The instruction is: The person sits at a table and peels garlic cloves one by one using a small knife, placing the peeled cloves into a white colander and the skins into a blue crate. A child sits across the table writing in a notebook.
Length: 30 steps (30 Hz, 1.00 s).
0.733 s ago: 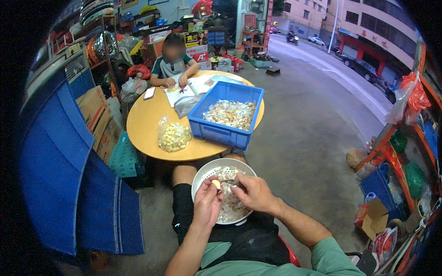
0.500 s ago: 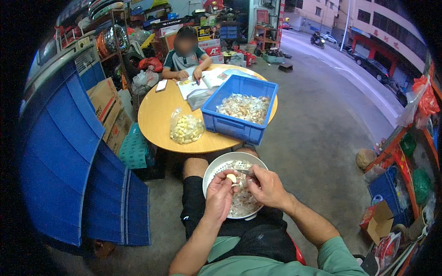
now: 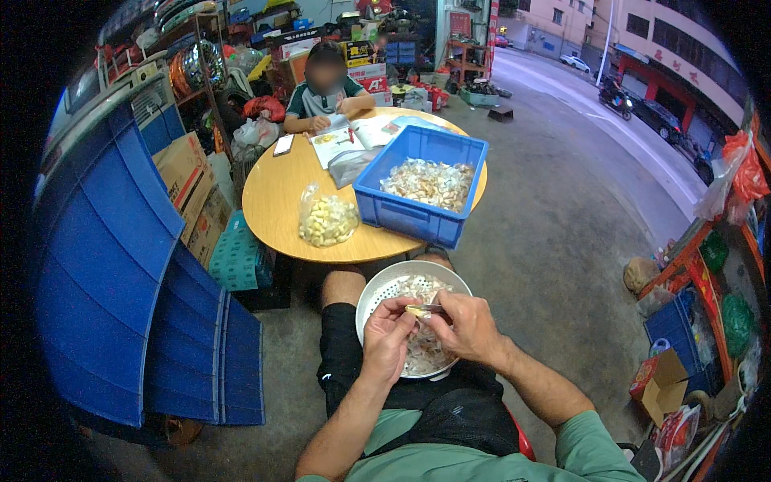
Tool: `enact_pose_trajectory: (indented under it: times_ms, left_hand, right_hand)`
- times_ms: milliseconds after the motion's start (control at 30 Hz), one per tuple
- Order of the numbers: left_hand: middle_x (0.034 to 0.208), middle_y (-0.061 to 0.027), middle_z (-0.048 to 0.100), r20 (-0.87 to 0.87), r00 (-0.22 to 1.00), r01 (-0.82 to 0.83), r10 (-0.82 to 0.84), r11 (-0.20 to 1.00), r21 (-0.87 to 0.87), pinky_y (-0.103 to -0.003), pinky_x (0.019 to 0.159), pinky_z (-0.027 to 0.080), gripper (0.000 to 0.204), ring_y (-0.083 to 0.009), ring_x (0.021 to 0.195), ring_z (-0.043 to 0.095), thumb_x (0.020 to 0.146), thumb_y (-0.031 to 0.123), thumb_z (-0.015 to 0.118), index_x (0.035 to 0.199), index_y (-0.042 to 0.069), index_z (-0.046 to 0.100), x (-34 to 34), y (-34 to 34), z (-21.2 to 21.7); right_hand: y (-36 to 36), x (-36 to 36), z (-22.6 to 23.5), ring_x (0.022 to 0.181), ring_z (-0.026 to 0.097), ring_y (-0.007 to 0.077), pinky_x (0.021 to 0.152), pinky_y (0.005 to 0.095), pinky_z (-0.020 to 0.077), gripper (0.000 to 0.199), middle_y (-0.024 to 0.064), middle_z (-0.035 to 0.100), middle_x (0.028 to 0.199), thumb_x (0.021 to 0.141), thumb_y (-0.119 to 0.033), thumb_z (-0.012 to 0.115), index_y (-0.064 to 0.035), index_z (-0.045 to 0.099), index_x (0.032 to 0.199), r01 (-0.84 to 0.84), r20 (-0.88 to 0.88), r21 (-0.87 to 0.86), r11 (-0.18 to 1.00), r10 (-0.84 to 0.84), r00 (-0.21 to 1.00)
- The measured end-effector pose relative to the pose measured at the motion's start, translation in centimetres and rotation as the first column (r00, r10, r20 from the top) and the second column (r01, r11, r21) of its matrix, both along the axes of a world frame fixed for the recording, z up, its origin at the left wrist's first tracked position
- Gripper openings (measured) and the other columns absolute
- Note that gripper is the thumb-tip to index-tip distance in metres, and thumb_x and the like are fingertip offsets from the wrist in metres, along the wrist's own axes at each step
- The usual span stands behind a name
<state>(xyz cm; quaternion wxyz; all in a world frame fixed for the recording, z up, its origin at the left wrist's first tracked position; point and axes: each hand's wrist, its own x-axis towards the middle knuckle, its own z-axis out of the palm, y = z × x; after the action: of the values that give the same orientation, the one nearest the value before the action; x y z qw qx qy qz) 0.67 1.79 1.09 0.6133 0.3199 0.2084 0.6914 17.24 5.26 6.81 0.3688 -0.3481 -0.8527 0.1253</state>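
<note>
In the head view, the one view I have, I read the work as well short of done. On the tabletop (image 3: 269, 209), a clear plastic bag (image 3: 329, 222) at the near left holds pale, bare-looking cloves, which I take as the finished share. Just right of it, the blue bin (image 3: 411, 218) carries a broad heap of papery pieces (image 3: 426, 183); if those are cloves in their skins, I judge that more is left than is done. The white colander (image 3: 367, 312) on the lap holds papery bits (image 3: 422, 353) too, too small for me to sort into skins and cloves.

The garlic clove (image 3: 413, 310) sits above the colander, between the two hands. My left hand (image 3: 385, 344) pinches it at the fingertips, thumb on the near side. My right hand (image 3: 474, 328) is closed around what looks like a small knife (image 3: 432, 308), its blade pointing left and meeting the clove, as far as I can tell. At the far side, another person (image 3: 313, 107) sits by an open book (image 3: 371, 134), with a phone (image 3: 283, 145) to the left.
</note>
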Motion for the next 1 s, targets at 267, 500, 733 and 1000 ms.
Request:
enact_pose_trajectory:
  times_ms: [267, 500, 733, 1000]
  left_hand:
    - [0.111, -0.0092, 0.068, -0.025, 0.999, -0.031, 0.031, 1.0, 0.001, -0.023, 0.075, 0.05, 0.019, -0.0108, 0.09, 0.062, 0.092, 0.001, 0.069, 0.11, 0.003, 0.062, 0.0, -0.1, -0.2]
    - [0.108, -0.0086, 0.066, 0.054, 0.998, -0.02, 0.021, 1.0, -0.011, -0.024, 0.072, 0.051, 0.021, -0.0121, 0.087, 0.062, 0.093, 0.003, 0.069, 0.112, 0.002, 0.06, 0.0, 0.0, -0.3]
    - [0.101, -0.0057, 0.065, 0.048, 0.999, -0.014, 0.016, 0.998, -0.055, -0.025, 0.069, 0.051, 0.024, -0.0134, 0.086, 0.062, 0.098, 0.01, 0.064, 0.119, 0.003, 0.058, -0.2, -0.1, -0.2]
    - [0.105, -0.0069, 0.065, 0.08, 0.997, 0.024, -0.021, 0.999, -0.039, -0.025, 0.072, 0.05, 0.021, -0.0124, 0.089, 0.062, 0.097, 0.011, 0.066, 0.115, 0.001, 0.059, -0.3, -0.1, -0.5]
  right_hand:
    - [0.2, 0.2, -0.1, 0.063, 0.061, 0.0368, 0.056, 0.0428, 0.0474, 0.023, 0.0193, 0.059, 0.069, 0.083, -0.014, 0.073, -0.0003, 0.055, 0.079, -0.028, -0.047, 0.039, 0.999, 0.03, 0.998]
    - [0.0, 0.3, 0.3, 0.061, 0.061, 0.0371, 0.055, 0.0431, 0.0468, 0.022, 0.0187, 0.06, 0.067, 0.086, -0.016, 0.071, -0.0001, 0.057, 0.079, -0.088, -0.132, -0.129, 0.988, 0.071, 0.989]
    - [0.4, 0.7, 0.1, 0.069, 0.064, 0.0404, 0.06, 0.046, 0.0491, 0.02, 0.0203, 0.062, 0.074, 0.087, -0.017, 0.069, -0.0005, 0.057, 0.083, -0.034, -0.091, -0.128, 0.991, 0.023, 0.996]
    - [-0.3, 0.1, 0.3, 0.075, 0.062, 0.041, 0.066, 0.0479, 0.0494, 0.022, 0.0199, 0.06, 0.079, 0.084, -0.016, 0.069, -0.0012, 0.053, 0.089, -0.043, -0.002, -0.073, 0.996, 0.043, 0.999]
